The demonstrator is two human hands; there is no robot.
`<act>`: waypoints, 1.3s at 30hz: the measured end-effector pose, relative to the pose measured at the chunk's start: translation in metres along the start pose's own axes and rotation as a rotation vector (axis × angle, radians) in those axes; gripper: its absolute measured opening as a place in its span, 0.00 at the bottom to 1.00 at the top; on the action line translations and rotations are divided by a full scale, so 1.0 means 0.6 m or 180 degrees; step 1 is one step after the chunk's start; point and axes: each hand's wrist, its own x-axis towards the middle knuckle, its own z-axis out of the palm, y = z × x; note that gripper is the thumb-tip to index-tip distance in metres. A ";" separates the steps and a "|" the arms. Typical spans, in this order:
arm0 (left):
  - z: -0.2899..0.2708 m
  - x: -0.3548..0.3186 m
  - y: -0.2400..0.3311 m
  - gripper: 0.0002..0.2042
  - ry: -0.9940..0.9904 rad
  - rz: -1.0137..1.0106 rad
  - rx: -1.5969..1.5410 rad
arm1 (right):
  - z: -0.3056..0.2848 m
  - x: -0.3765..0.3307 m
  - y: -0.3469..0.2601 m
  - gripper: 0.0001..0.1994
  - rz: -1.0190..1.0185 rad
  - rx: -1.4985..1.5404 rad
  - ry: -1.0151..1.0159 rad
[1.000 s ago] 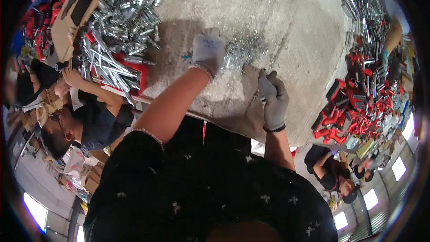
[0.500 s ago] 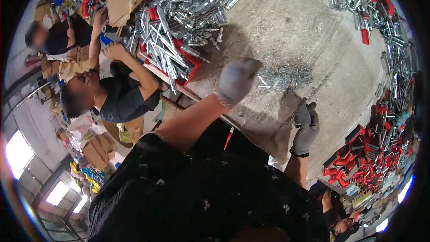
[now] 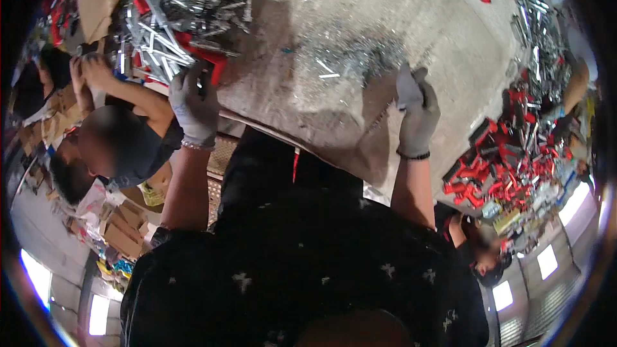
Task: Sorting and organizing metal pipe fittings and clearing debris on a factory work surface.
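Note:
My left hand [image 3: 195, 108], in a grey glove, is at the left edge of the worktable, beside a pile of shiny metal tubes [image 3: 157, 45]. Its fingers look parted, with a dark gap between them, close to a red angled piece [image 3: 217, 69]. Nothing held shows there. My right hand [image 3: 418, 115], gloved too, hovers over the table at the near edge of a heap of small shiny metal bits [image 3: 360, 51]. Its thumb and fingers come together in a pinch; what they hold, if anything, cannot be made out. Two thin silver pins [image 3: 330, 76] lie at the heap's near left.
The pale, worn tabletop [image 3: 308, 115] spreads in front of me. Red and silver parts [image 3: 501, 160] are piled along its right side. Cardboard [image 3: 96, 6] stands at the far left. A co-worker [image 3: 128, 135] sits close on my left; another person [image 3: 479, 244] is at lower right.
My left hand has swung left, from above the table beside the metal bits to the tube pile. My right hand stays near the heap. The whole view has shifted and turned.

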 end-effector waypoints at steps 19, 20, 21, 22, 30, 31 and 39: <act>0.168 -0.086 0.186 0.07 -0.1043 0.0056 -0.1075 | 0.040 0.114 0.050 0.17 0.0041 0.0321 0.0766; 0.165 -0.096 0.164 0.08 -0.0962 -0.0204 -0.0933 | 0.044 0.128 0.050 0.17 0.0047 0.0347 0.0749; 0.159 -0.099 0.147 0.09 -0.0896 -0.0454 -0.0797 | 0.044 0.142 0.048 0.16 0.0025 -0.0021 0.0827; 0.154 -0.097 0.128 0.09 -0.0905 -0.0448 -0.0774 | 0.044 0.151 0.047 0.16 0.0004 -0.0390 0.0902; 0.156 -0.057 0.108 0.08 -0.0677 -0.0009 -0.0487 | 0.096 0.135 0.065 0.13 -0.0650 -0.1391 0.0037; 0.164 -0.053 0.127 0.09 -0.0843 0.0189 -0.0620 | 0.091 0.120 0.049 0.13 -0.0721 -0.1342 0.0072; 0.224 -0.002 0.202 0.09 -0.0681 0.0621 -0.0090 | 0.064 0.065 0.061 0.14 -0.0636 -0.0612 0.0333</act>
